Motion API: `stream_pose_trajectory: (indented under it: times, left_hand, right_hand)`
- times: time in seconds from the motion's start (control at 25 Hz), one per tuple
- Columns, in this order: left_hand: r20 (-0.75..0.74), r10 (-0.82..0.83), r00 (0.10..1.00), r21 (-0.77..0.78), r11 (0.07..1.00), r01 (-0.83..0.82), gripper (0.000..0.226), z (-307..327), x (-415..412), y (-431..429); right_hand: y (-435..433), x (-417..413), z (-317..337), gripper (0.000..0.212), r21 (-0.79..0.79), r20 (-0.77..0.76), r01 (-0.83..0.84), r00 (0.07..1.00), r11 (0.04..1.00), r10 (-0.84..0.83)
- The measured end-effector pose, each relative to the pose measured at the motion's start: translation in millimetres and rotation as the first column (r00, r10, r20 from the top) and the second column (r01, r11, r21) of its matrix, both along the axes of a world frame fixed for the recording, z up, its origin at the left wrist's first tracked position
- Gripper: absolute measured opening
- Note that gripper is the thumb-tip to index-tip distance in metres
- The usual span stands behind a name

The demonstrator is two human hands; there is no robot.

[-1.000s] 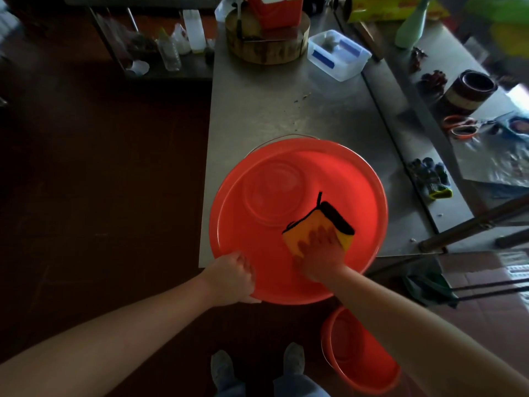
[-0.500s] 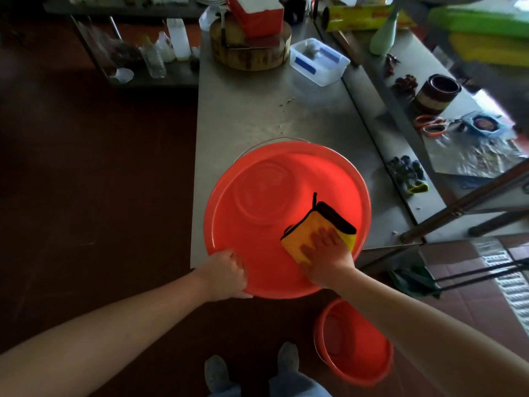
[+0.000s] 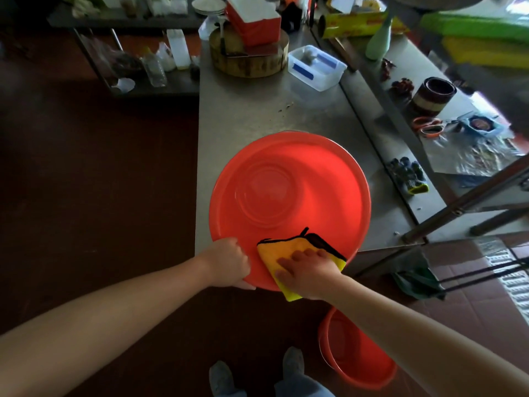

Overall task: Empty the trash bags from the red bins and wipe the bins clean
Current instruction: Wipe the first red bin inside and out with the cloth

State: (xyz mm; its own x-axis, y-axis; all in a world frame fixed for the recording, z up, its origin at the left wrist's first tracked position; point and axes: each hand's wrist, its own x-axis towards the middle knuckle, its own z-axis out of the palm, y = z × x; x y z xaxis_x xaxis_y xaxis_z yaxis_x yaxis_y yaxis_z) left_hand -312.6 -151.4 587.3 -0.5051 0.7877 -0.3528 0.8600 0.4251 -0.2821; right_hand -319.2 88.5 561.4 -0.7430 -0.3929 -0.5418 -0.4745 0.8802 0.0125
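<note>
Head view, looking down over both forearms; large red bin (image 3: 329, 179) sits on the near end of the steel surface (image 3: 252, 116), its near edge overhanging the surface edge toward the person; no bag or liner visible inside, the inner wall and round base show bare.

Left hand (image 3: 229, 260) grips the near-left rim, fingers curled over the edge, steadying the bin; right hand (image 3: 309, 272) lies on a yellow cloth (image 3: 274, 250) with black trim, fingers laid out fairly straight and pressing it flat against the near inner wall at the rim; one corner of the cloth hangs over the rim toward the person.

Second red bin (image 3: 357, 359) stands on the floor by the person's feet, below the right forearm; no bag seen in it either, though part of it is hidden by the arm; cannot tell if it is wiped.

Judgement on progress: emptying looks done for the bin on the surface, and likely for the floor one; wiping of the first bin is under way at the near wall and rim; far wall and base show no obvious dirt, but light is dim and wetness cannot be read; left to do, as far as shown: finish this bin, then probably wipe the floor one.
</note>
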Motion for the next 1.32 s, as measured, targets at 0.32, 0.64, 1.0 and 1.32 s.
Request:
stream_pose_trajectory:
  times: [0.32, 0.64, 1.0, 1.32]
  left_hand:
    - [-0.013, -0.164, 0.986, -0.027, 0.986, 0.164, 0.077, -21.4, 4.9, -7.4]
    - [-0.076, -0.156, 0.985, -0.079, 0.986, 0.150, 0.082, -30.0, 13.4, -10.8]
    - [-0.058, 0.015, 0.998, -0.077, 0.997, -0.020, 0.069, -12.6, 10.1, -15.2]
    - [-0.058, -0.079, 0.995, -0.062, 0.995, 0.075, 0.090, -15.0, 6.7, -11.3]
  right_hand:
    - [-29.3, -60.6, -76.3, 0.060, 0.003, -0.067, 0.053, 0.996, 0.999, -0.053]
    - [-42.1, -92.6, -95.6, 0.066, 0.038, 0.054, 0.092, 0.994, 0.995, -0.094]
    - [-1.1, -0.7, -10.8, 0.081, 0.014, 0.014, 0.025, 1.000, 1.000, -0.026]
    - [-15.8, -52.0, -56.9, 0.064, -0.007, -0.029, 0.025, 0.999, 1.000, -0.025]
